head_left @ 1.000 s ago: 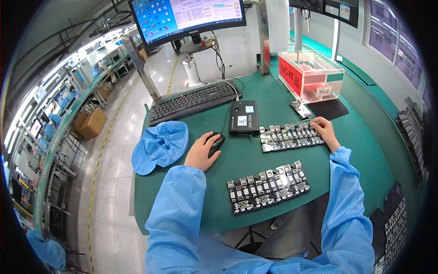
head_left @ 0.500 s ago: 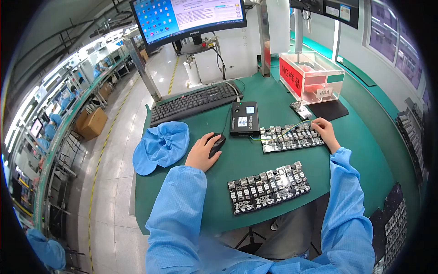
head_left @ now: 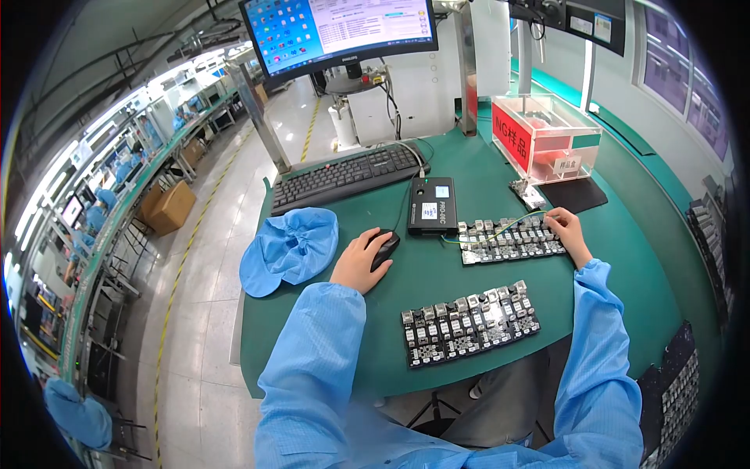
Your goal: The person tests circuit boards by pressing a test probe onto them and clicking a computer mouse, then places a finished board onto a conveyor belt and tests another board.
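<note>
My left hand (head_left: 362,263) rests over a black computer mouse (head_left: 386,248), its fingers curved around it. At the right end of the farther circuit board panel (head_left: 508,252), my right hand (head_left: 569,233) pinches the end of a thin yellow-green cable (head_left: 506,226). The cable runs across the panel from a black tester box (head_left: 433,206) marked PRO-06C, whose small screen is lit. What the cable tip touches is hidden by my fingers. A second circuit board panel (head_left: 472,327), with rows of metal-cased parts and white labels, lies nearer to me on the green mat (head_left: 328,352).
A blue cloth cap (head_left: 291,248) lies left of the mouse. Behind are a keyboard (head_left: 348,180) and a monitor (head_left: 344,35). At the back right stands a clear box (head_left: 547,141) with a red label, beside a black pad (head_left: 574,195). More board panels (head_left: 681,399) sit at lower right.
The whole view has shifted slightly, so the table and its things appear farther right. Both hands keep about the same places, on the mouse and at the panel's right end.
</note>
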Motion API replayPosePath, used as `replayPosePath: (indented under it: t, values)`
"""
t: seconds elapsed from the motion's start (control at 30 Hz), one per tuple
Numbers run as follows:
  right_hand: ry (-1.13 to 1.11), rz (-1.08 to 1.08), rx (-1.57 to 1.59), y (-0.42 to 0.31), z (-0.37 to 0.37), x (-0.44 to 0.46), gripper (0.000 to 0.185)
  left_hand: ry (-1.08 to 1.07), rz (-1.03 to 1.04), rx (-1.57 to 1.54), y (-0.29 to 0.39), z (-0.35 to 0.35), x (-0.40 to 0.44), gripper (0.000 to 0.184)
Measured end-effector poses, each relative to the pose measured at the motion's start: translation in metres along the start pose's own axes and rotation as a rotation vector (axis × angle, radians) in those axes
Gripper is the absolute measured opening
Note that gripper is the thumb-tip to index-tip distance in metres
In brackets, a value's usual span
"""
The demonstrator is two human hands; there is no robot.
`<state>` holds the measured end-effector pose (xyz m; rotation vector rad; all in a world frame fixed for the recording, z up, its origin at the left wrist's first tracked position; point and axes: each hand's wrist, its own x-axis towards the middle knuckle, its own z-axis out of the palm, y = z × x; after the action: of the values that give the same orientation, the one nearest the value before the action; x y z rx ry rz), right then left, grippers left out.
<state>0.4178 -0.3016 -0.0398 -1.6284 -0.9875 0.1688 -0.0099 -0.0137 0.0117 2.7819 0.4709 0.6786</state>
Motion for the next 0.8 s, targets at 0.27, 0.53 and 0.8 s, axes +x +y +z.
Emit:
replayPosePath:
  t: [0.27,0.53,0.8]
  values:
    - [0.010,0.000,-0.061,-0.013,0.001,-0.004,0.014,0.000,0.000,-0.014,0.000,0.000,0.000,0.055]
    - [0.002,0.019,-0.058,-0.014,0.000,-0.004,0.014,0.004,0.004,-0.015,0.001,0.000,0.000,0.055]
    - [-0.011,0.023,-0.017,-0.009,0.000,-0.003,0.015,-0.001,-0.008,0.000,0.003,-0.002,0.000,0.054]
